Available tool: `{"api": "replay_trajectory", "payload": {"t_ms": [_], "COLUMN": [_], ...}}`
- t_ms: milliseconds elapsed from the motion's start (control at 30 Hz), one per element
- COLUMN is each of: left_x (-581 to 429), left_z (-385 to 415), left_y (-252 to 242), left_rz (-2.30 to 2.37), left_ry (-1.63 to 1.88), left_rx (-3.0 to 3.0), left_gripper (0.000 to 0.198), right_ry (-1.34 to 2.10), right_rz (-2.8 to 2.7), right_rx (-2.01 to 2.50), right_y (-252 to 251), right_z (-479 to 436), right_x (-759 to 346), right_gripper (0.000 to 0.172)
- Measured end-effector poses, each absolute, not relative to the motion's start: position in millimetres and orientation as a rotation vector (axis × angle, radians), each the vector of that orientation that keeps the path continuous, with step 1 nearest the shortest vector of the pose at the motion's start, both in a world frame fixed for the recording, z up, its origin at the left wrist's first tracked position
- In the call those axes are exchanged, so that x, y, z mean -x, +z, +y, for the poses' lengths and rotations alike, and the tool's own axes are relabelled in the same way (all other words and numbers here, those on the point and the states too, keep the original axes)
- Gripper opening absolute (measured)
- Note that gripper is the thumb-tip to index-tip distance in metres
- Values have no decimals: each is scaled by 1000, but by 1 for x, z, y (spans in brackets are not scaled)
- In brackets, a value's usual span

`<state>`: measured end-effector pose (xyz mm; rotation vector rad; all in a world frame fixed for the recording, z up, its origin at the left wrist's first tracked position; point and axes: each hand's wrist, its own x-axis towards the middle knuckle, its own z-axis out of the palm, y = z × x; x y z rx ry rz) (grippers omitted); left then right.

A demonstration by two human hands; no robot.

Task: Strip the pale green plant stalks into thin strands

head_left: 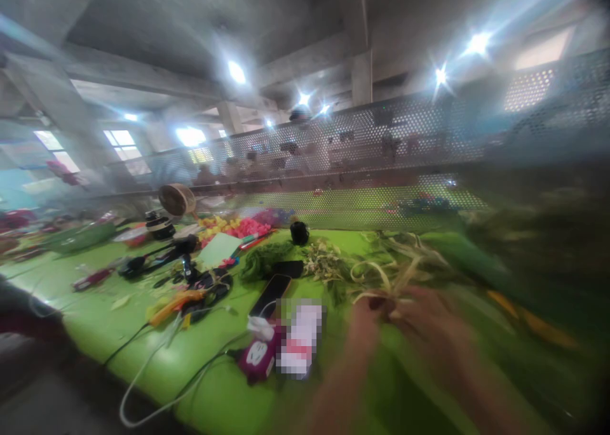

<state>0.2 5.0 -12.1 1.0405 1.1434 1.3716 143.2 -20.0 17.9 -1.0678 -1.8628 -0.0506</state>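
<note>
At the right of the head view, a bundle of pale yellow-green strips (410, 271), like long plant stems or leaves, fans out over the green table (223, 384). My left hand (368, 314) is closed around the near end of the bundle. Close beside it, my right hand (426, 314) grips the same strips, its fingers curled and smeared by motion. The exact finger contact is hard to make out. Just left of the hands lies a heap of small dried-looking pale leaves or flowers (324, 261).
A dark phone (274, 295), a maroon device (260, 357) with cables and a pixelated item (301, 340) lie left of my hands. Farther left are an orange corded tool (176, 308) and a small fan (176, 199). A perforated partition (333, 155) runs along the back.
</note>
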Motion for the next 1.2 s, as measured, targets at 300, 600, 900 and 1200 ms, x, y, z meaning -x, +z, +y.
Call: {"api": "replay_trajectory", "payload": {"t_ms": [300,600,900,1200], "left_x": [-10,-3,2,-7], "left_z": [-8,-1,2,-13], "left_y": [5,-9,-2,6], "left_rz": [859,1113,1366,1272], "left_ry": [1247,1252,1253,1146], "left_rx": [-1109,-1227,-1375,-1592], "left_gripper": [36,30,8,11], "right_ry": [578,885,876,673], "right_rz": [-1562,-1436,-1658,-1563], "right_rx": [1334,1328,1197,1378], "right_y": [26,35,36,35], "right_z": [-18,-20,-24,-19], "right_x": [-147,-144,-149,-150], "right_gripper": [21,24,25,19]}}
